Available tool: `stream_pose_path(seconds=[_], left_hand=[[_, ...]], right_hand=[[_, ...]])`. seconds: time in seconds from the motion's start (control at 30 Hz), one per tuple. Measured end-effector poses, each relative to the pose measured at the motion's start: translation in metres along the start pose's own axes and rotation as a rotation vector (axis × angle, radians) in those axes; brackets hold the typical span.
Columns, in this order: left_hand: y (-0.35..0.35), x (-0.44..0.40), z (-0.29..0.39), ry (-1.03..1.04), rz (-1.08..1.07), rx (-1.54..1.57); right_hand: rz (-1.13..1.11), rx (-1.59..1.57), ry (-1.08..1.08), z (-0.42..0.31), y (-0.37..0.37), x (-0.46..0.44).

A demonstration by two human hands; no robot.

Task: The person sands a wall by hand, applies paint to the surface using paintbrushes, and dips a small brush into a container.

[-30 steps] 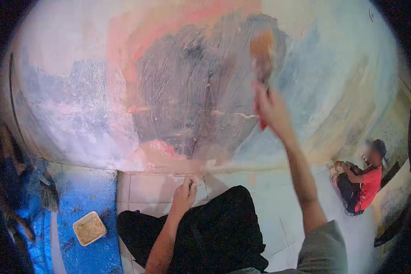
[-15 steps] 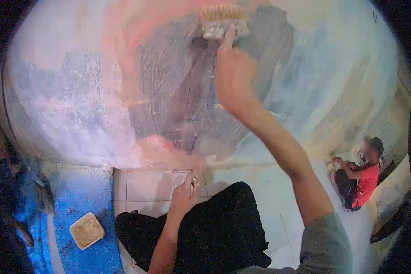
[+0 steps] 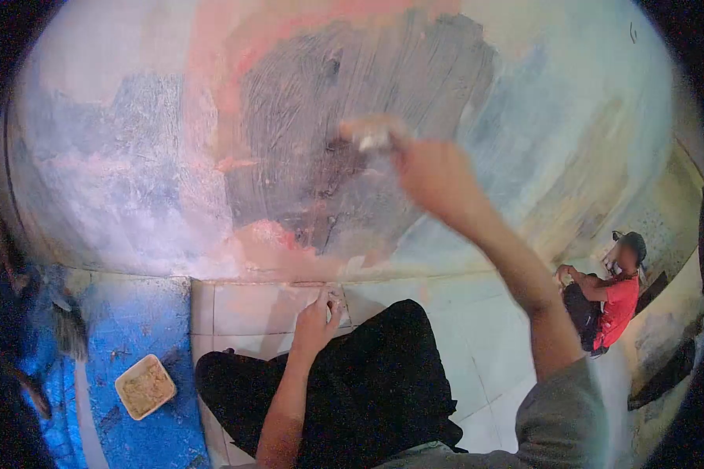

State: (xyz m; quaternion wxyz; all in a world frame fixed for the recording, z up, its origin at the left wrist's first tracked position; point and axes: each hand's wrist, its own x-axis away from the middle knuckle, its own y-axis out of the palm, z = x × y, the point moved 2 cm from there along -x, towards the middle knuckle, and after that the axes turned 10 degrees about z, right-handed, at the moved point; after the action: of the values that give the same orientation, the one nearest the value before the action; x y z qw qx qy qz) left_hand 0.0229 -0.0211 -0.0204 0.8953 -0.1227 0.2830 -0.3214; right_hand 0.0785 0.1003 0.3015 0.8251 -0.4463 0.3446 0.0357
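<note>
- Brush [image 3: 374, 139], down now from the top of the dark grey patch [image 3: 289, 168] to its middle, just beyond the tips of your right fingers.
- Right hand [image 3: 438, 173] has dropped with it, and it's moving fast enough to blur! Your fingers are closed around the brush, though how each one sits is lost in the smear.
- Bristles point off to the left of those fingers; whether they touch the curved painted surface [image 3: 156, 187], you can't tell from here.
- That shift puts the brush over streaked grey, and the patch's upper part shows unblocked, farther out past your right fingers.
- And here's your left hand [image 3: 313, 324], low by the surface's bottom edge, fingers bent and close together; can't tell whether they pinch anything.
- Pink patch [image 3: 262, 242] sits beyond your left fingers and a little to their left.
- Nearer your body, well left of those fingers, the square tub [image 3: 127, 399] rests on the blue board [image 3: 137, 316], pale stuff inside.
- Far off to the right of both hands, another person [image 3: 621, 305] in a red top sits, hands apart from yours.
</note>
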Motion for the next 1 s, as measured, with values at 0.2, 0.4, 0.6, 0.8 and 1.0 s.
stream_pose_path(seconds=[0.2, 0.4, 0.6, 0.8, 1.0], left_hand=[[0.009, -0.001, -0.004, -0.025, -0.035, 0.037], [-0.003, -0.005, 0.012, -0.029, -0.027, 0.052], [-0.006, -0.007, 0.012, -0.060, -0.052, 0.055], [-0.005, -0.007, 0.013, -0.001, 0.019, 0.141], [0.006, -0.002, 0.001, 0.021, 0.050, 0.019]], right_hand=[[0.545, 0.187, -0.158, 0.040, -0.080, -0.092], [0.457, 0.343, 0.009, 0.000, -0.085, -0.120], [0.464, 0.352, 0.246, -0.060, 0.007, -0.060], [0.039, 0.432, 0.074, -0.071, 0.068, 0.042], [-0.163, 0.240, -0.181, -0.020, 0.041, 0.028]])
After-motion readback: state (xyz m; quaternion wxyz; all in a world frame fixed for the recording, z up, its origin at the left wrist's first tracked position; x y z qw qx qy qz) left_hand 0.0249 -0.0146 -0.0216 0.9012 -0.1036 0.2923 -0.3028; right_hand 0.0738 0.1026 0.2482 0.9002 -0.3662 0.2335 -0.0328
